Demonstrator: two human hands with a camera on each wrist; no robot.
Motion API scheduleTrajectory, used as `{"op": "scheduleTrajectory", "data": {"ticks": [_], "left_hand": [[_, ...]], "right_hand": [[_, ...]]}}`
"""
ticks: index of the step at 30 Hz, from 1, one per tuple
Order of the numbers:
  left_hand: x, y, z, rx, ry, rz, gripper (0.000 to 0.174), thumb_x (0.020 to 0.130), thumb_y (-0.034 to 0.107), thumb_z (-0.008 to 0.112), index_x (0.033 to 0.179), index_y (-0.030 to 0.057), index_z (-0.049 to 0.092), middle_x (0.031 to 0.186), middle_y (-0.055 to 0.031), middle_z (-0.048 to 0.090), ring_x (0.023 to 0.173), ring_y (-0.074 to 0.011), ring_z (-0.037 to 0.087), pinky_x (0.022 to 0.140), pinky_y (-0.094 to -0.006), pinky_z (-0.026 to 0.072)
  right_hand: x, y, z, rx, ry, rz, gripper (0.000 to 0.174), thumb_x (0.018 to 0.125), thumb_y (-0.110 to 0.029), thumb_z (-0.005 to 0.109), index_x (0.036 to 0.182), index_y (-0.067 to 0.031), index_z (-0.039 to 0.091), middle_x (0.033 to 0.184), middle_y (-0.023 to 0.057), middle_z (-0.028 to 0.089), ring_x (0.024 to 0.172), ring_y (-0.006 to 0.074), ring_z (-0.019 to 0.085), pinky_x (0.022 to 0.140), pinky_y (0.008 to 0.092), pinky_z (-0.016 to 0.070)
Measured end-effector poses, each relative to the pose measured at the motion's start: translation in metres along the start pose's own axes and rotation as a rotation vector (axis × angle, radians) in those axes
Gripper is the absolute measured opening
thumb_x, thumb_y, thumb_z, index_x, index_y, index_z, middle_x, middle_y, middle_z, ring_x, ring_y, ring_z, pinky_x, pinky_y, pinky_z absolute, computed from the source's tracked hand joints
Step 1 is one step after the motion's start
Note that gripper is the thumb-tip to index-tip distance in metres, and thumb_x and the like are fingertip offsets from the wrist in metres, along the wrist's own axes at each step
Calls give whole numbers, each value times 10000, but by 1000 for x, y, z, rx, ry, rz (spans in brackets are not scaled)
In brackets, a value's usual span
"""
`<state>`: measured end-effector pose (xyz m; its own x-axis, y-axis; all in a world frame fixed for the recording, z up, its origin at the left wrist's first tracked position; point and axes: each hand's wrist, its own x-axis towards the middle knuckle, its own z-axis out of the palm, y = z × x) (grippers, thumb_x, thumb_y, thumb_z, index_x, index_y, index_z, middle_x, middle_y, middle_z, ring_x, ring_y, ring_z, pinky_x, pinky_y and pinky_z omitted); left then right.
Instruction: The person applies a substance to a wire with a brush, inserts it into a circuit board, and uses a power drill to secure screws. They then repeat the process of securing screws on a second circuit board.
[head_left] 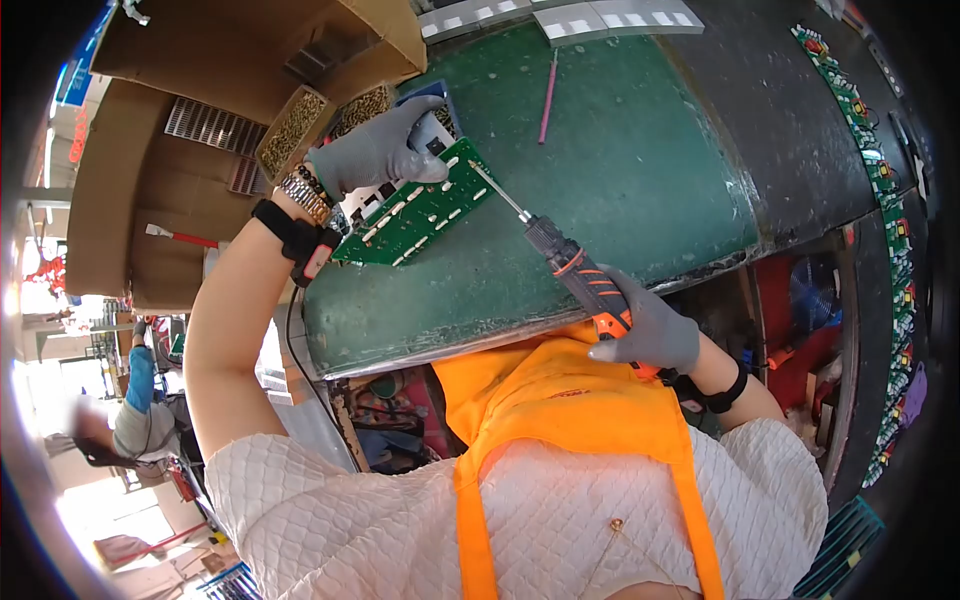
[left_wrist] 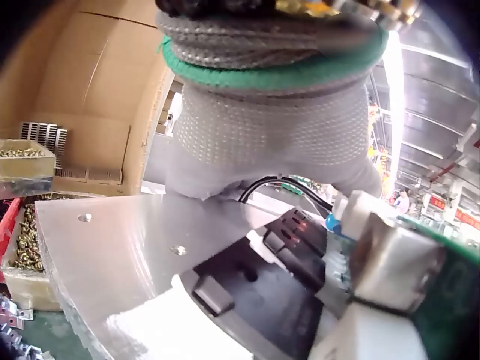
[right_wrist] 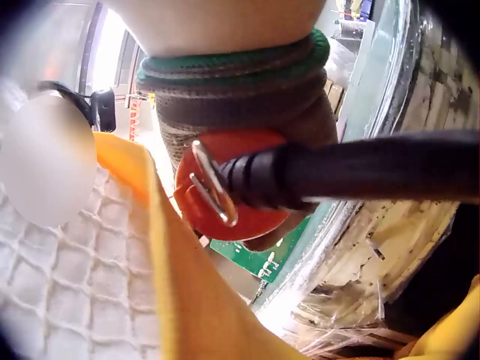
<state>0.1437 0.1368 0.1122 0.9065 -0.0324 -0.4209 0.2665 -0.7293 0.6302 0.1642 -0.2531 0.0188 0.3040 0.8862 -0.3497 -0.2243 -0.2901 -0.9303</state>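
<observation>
In the head view my gloved left hand (head_left: 385,148) grips a green circuit board (head_left: 425,215) by its upper side, holding it tilted over the green bench. A bare metal plate (left_wrist: 142,232) and a black component (left_wrist: 259,292) on the assembly show below that hand in the left wrist view. My gloved right hand (head_left: 655,328) is wrapped round a black and orange electric screwdriver (head_left: 580,275). Its long bit (head_left: 498,188) points up and left, with the tip right at the board's edge. From the tool's red end cap (right_wrist: 259,217) runs a thick black cord (right_wrist: 382,166).
Trays of brass-coloured screws (head_left: 293,130) stand by a large cardboard box (head_left: 230,50) at the back left. A pink stick (head_left: 549,102) lies on the bench (head_left: 640,150). Metal pieces (head_left: 615,20) line the far side. Populated boards (head_left: 885,190) form a row at right. Another person (head_left: 145,415) is at left.
</observation>
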Motion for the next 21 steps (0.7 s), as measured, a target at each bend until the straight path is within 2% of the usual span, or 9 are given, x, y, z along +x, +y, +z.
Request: {"op": "scheduleTrajectory", "data": {"ticks": [2, 3, 6, 8, 9, 11, 15, 17, 21], "left_hand": [[-1, -1, 2, 54, 79, 94, 971, 735, 380, 800, 1448, -49, 299, 1043, -134, 652, 818, -165, 635, 712, -271, 519], [0, -1, 2, 57, 79, 94, 971, 735, 380, 800, 1448, -49, 299, 1043, -134, 652, 818, -165, 635, 712, -271, 519], [1, -4, 1, 16, 39, 45, 995, 733, 395, 797, 1455, -58, 283, 1018, -139, 657, 804, -164, 638, 702, -276, 521], [0, -2, 4, 111, 117, 113, 1012, 729, 393, 799, 1456, -74, 270, 995, -136, 661, 786, -165, 640, 693, -277, 523], [-1, 1, 4, 108, 115, 111, 1012, 729, 393, 799, 1456, -74, 270, 995, -136, 661, 786, -165, 640, 693, -277, 523], [-3, 8, 4, 71, 76, 43, 1024, 725, 395, 801, 1453, -85, 265, 994, -138, 660, 806, -175, 639, 716, -280, 520], [-3, 5, 6, 48, 79, 45, 1014, 733, 385, 797, 1455, -83, 262, 990, -131, 652, 795, -165, 634, 696, -273, 517], [-4, 7, 5, 44, 61, -17, 966, 736, 328, 802, 1471, -29, 286, 1041, -80, 598, 882, -132, 583, 793, -274, 486], [-3, 6, 5, 59, 41, -38, 941, 747, 286, 792, 1470, -32, 281, 1032, -65, 598, 858, -123, 586, 767, -270, 489]], "right_hand": [[4, 0, -2, -6, -27, 2, 994, 694, -175, 842, 1482, -3, 261, 1324, 111, 491, 1206, 162, 459, 1023, 303, 385], [5, 3, -3, -4, -27, 0, 994, 694, -175, 842, 1482, -3, 261, 1324, 111, 491, 1206, 162, 459, 1023, 303, 385], [6, 6, -4, -86, -2, -98, 966, 705, -149, 825, 1482, -22, 267, 1186, 89, 551, 1028, 158, 568, 885, 311, 487], [-2, -10, -5, 262, -145, 196, 888, 727, -108, 782, 1465, -47, 292, 973, 50, 578, 753, 134, 606, 662, 303, 532], [-4, -12, -3, 264, -146, 199, 888, 727, -108, 782, 1465, -47, 292, 973, 50, 578, 753, 134, 606, 662, 303, 532], [-8, -14, 1, 543, -201, 245, 797, 741, -75, 739, 1425, -61, 331, 824, 21, 548, 570, 111, 557, 500, 285, 496], [-11, -24, 5, 447, -177, 260, 721, 748, -67, 720, 1375, -60, 363, 825, 26, 557, 596, 125, 577, 522, 292, 510], [-12, -30, 6, 447, -157, 261, 693, 746, -70, 722, 1347, -56, 378, 819, 23, 557, 590, 124, 577, 519, 297, 512], [-14, -32, 6, 480, -171, 248, 679, 746, -73, 721, 1335, -55, 384, 807, 20, 553, 587, 123, 575, 519, 298, 510]]}}
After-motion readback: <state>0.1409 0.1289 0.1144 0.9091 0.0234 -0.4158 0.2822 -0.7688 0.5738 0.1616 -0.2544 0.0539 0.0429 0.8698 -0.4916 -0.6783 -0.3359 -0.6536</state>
